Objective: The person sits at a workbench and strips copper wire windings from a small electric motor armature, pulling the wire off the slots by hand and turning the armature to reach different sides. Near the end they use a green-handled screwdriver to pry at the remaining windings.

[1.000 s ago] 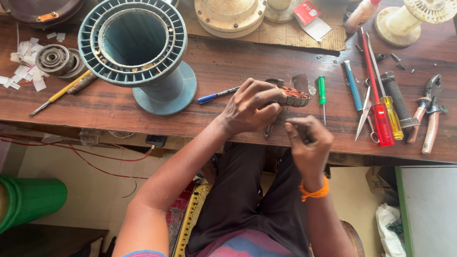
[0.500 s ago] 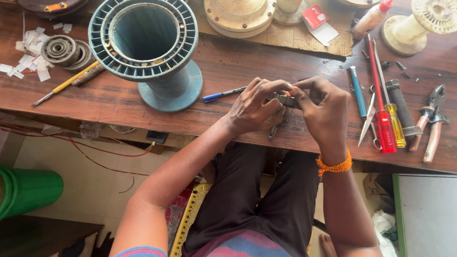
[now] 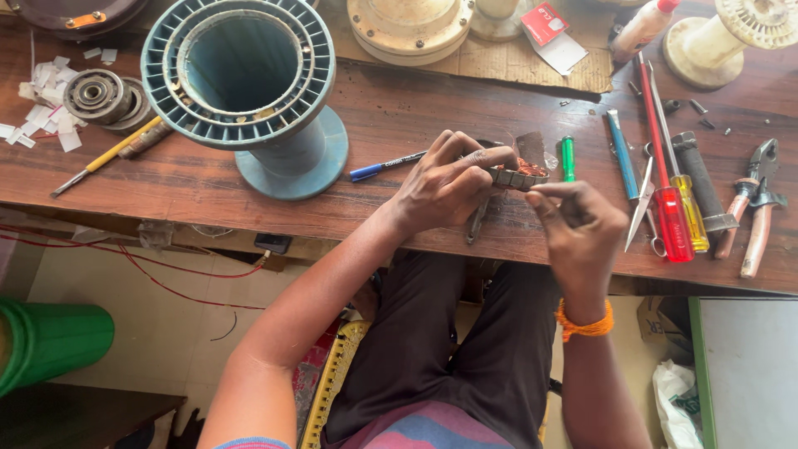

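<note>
Gripping the small grey slotted metal stator with copper windings [image 3: 517, 175] above the brown wooden desk [image 3: 399, 116], the left hand [image 3: 445, 185] is clamping it steady while the right hand [image 3: 582, 233], at its 4 o'clock, is pinching its edge, best worked gently.

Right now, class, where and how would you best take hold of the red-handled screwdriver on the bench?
Grip the red-handled screwdriver by its thick red handle, probably from above. It lies flat with the handle nearest the bench edge, the thin shaft pointing away, and a yellow screwdriver close beside it.

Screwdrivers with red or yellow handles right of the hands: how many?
2: a red-handled one and a yellow-handled one, side by side right of the right hand; others may be hidden.
</note>
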`<act>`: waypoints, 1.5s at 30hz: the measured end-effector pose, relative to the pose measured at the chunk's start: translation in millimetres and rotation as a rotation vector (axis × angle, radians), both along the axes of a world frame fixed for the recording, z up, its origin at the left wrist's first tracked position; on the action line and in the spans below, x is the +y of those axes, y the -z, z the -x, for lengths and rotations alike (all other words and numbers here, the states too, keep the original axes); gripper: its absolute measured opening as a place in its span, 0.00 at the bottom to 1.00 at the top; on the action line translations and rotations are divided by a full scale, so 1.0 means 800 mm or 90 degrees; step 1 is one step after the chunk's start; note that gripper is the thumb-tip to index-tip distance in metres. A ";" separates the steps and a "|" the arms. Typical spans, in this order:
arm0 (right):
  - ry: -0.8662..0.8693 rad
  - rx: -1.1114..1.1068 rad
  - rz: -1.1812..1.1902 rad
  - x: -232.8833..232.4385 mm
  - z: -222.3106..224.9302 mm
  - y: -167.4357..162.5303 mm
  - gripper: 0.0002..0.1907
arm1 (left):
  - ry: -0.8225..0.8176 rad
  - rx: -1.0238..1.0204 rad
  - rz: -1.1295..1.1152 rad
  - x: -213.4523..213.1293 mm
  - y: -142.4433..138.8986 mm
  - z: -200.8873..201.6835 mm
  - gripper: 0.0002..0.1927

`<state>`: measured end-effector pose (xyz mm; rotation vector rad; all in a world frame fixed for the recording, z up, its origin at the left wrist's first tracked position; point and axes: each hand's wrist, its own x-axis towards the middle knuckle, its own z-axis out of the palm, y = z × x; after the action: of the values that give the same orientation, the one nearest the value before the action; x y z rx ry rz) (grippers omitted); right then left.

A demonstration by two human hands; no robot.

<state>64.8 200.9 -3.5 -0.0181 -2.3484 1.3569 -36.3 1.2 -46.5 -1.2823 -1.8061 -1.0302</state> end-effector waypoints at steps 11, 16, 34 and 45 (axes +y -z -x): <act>0.019 0.121 0.098 -0.044 -0.010 0.087 0.06 | -0.074 0.132 0.049 -0.003 -0.003 -0.005 0.17; 0.006 0.098 0.128 -0.052 -0.028 0.093 0.05 | -0.115 0.193 0.068 -0.003 -0.001 -0.009 0.10; -0.084 0.112 -0.188 -0.033 0.046 -0.050 0.04 | -0.072 0.090 -0.016 -0.002 -0.005 -0.012 0.13; -0.053 0.046 -0.007 -0.009 0.038 -0.028 0.03 | -0.084 0.096 0.020 0.001 -0.003 -0.009 0.11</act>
<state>34.2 193.9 19.0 0.1315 -2.3189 1.3594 -28.8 1.8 -43.7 -1.2083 -1.7728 -0.8145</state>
